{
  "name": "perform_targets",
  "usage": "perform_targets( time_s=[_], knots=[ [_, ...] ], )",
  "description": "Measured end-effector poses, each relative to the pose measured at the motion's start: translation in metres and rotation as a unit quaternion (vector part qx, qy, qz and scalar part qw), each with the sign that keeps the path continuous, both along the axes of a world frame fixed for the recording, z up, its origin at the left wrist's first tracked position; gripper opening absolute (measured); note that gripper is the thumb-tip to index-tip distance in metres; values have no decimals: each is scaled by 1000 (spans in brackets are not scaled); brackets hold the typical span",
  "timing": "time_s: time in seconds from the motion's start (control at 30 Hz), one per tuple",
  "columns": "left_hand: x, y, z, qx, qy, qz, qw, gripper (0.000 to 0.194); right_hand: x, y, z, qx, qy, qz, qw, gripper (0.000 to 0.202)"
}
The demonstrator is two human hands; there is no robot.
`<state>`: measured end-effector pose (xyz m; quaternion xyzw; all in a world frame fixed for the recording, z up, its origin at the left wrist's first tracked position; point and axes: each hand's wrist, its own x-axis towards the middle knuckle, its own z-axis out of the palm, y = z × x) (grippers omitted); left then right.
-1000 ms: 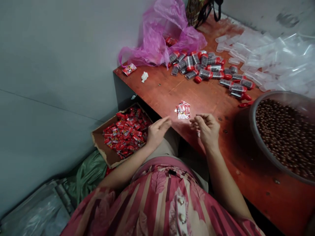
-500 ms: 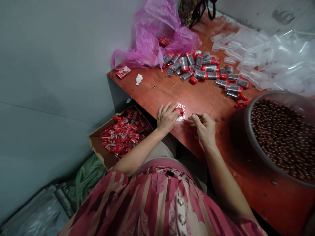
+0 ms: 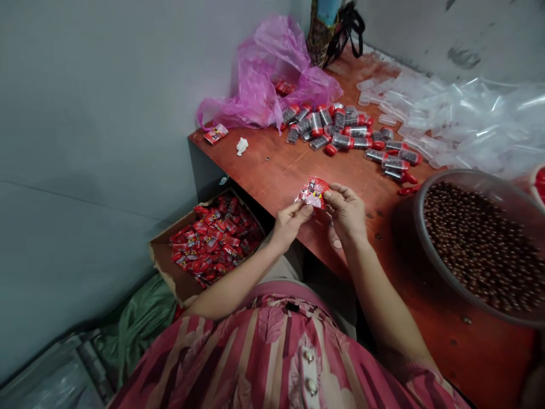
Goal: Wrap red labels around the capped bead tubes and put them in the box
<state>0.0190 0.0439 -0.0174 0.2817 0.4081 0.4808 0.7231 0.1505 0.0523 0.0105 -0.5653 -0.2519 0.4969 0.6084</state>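
A small red printed plastic packet is held up above the table edge between both hands. My left hand pinches its lower left corner with thumb and fingers. My right hand grips its right side, the thumb lying on the front. What the packet contains cannot be made out. Beyond the hands lie several small clear tubes with red caps and dark filling. Below my left forearm, a cardboard box holds a heap of red packets.
A large tub of shiny brown balls stands at the right on the red table. Behind it spread empty clear tubes. A pink plastic bag, a loose packet and crumpled white tissue lie at the far left.
The packet has come up off the table and now shows its printed face. My left hand has gone from lying over it to pinching it; my right hand has moved in and taken its right side.
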Motion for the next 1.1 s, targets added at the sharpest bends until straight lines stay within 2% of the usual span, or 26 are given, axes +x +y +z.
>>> perform_targets(
  time_s=[0.07,0.17,0.3,0.37,0.43,0.5,0.53,0.57,0.63,0.67,0.73,0.77,0.83,0.93,1.03,1.1],
  knots=[
    [4,1,3,5,-64,-3,998,39,-5,0,-1,8,-18,5,1000,30],
    [-1,7,7,14,-88,-12,996,39,-7,0,0,20,-58,48,997,30],
    [-18,19,7,2,-13,-96,995,34,-3,4,6,-11,-80,163,983,34],
    [-27,24,2,11,36,-111,993,33,2,11,8,-27,-104,209,972,35],
    [-35,28,-4,51,113,-109,986,32,10,26,8,-33,-162,229,959,32],
    [-42,30,-9,93,188,-99,973,36,22,48,7,-30,-273,203,940,26],
    [-44,30,-11,99,209,-93,968,36,29,61,6,-27,-350,172,920,24],
    [-45,30,-12,91,213,-86,969,36,37,75,5,-28,-440,133,888,22],
    [-46,30,-12,42,179,-69,981,32,54,104,4,-35,-616,74,784,26],
    [-46,30,-11,11,151,-58,987,31,62,117,3,-40,-680,66,729,32],
    [-45,31,-7,-49,94,-32,994,31,75,140,3,-31,-754,99,649,44],
    [-45,32,-5,-74,68,-20,995,32,79,149,4,-28,-770,124,625,48],
    [-45,35,-1,-109,12,1,994,31,85,158,3,-21,-783,168,599,48],
    [-48,39,5,-146,-73,35,986,28,90,149,-4,13,-769,212,602,37],
    [-49,40,9,-177,-121,62,975,23,97,117,-19,72,-710,247,656,32],
    [-48,40,10,-187,-133,69,971,19,101,89,-28,96,-668,225,703,36]
  ],
)
